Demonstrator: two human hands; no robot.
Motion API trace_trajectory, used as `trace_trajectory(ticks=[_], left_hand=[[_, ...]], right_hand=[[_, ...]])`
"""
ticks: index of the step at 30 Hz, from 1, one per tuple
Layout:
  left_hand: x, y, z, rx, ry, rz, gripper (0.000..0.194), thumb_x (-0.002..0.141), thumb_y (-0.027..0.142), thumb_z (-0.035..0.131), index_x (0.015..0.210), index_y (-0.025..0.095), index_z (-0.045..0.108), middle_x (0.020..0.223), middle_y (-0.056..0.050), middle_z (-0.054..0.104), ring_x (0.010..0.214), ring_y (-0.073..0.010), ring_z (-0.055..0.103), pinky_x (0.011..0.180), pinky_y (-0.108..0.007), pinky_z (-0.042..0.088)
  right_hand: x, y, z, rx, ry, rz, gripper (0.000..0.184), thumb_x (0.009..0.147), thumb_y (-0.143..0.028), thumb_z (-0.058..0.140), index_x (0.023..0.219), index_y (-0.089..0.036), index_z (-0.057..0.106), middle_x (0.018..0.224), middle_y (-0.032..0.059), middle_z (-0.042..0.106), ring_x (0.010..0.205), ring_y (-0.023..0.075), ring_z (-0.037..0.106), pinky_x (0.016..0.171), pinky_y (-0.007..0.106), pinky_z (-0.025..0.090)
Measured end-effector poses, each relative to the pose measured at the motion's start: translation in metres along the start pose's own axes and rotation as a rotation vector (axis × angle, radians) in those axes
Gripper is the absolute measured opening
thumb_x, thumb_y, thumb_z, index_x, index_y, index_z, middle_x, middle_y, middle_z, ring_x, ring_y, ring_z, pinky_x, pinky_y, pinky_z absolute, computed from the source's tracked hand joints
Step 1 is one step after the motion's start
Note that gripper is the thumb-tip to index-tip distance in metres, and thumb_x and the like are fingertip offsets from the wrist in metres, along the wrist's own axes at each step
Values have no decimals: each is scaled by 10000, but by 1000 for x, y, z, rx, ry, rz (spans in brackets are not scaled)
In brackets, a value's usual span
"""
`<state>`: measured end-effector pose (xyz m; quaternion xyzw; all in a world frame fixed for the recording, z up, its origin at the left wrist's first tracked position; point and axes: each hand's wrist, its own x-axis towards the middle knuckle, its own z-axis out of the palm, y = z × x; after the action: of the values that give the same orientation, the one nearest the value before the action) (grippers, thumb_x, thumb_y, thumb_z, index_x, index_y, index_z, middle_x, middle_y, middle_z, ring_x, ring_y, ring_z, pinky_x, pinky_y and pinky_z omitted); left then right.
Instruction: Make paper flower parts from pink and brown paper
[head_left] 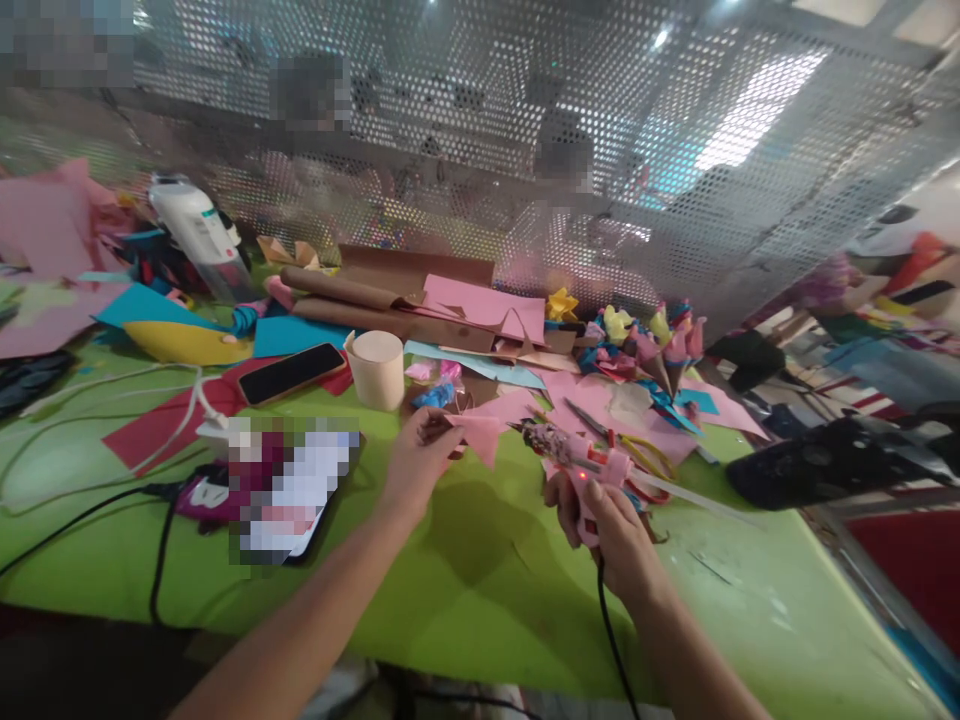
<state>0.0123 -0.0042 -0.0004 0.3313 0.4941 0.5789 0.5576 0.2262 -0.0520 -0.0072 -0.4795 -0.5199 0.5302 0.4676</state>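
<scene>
My left hand (417, 462) is closed on a small pink paper piece (480, 434), pinching it just above the green table cover (480, 590). My right hand (609, 524) grips a pink hot glue gun (581, 466), whose nozzle points left at the edge of the pink piece. A glue stick (701, 503) juts out of the gun's back to the right, and its black cord (611, 640) hangs down toward me.
A paper cup (377, 368), a dark phone (291, 373), brown paper rolls (352, 292) and pink sheets lie behind. Folded colourful paper cones (651, 345) are piled at the right. Scissors (592, 422), a white bottle (199, 232), cables and a perforated metal screen (480, 130) surround the spot.
</scene>
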Motion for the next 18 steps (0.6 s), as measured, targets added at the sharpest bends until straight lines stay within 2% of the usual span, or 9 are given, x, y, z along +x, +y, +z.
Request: trace_trajectory(ticks=[3,6,9,13,15,18], left_hand=[[4,1,-3,-35,30,46,284,557,304,814,699,189,596,651,28,636,568,-122,619,570,-246,531],[10,2,-5,-49,77,77,294,514,289,836,670,205,601,632,33,637,573,-132,630,544,-241,542],[13,5,-7,-84,25,94,268,540,269,826,660,222,591,647,34,649,592,-149,647,538,-261,557],[9,8,-7,-98,-17,89,254,567,245,808,685,222,585,679,38,666,600,-152,659,551,-275,564],[7,9,-7,-122,-10,86,265,554,238,812,675,219,577,665,46,658,592,-147,652,545,-270,559],[8,9,-7,-156,-3,86,279,525,228,815,640,212,561,635,50,641,557,-134,625,523,-258,547]], right_hand=[[1,-7,-1,37,50,-43,562,849,-703,478,755,-170,630,440,-26,468,375,95,331,394,258,209],[-4,-19,-16,45,173,-112,604,818,-746,456,840,-172,643,518,1,544,382,101,347,373,258,208],[-22,-27,-49,-20,381,-110,604,810,-748,463,924,-178,626,600,16,600,384,93,349,360,251,217],[-54,-23,-108,-107,653,-107,515,775,-688,573,962,-209,591,712,15,642,417,94,421,368,236,267],[-63,-13,-134,-196,699,-37,524,763,-712,544,915,-212,584,688,17,627,443,112,456,393,243,319],[-66,3,-158,-452,710,124,607,807,-764,353,811,-203,582,585,25,579,449,137,475,418,260,364]])
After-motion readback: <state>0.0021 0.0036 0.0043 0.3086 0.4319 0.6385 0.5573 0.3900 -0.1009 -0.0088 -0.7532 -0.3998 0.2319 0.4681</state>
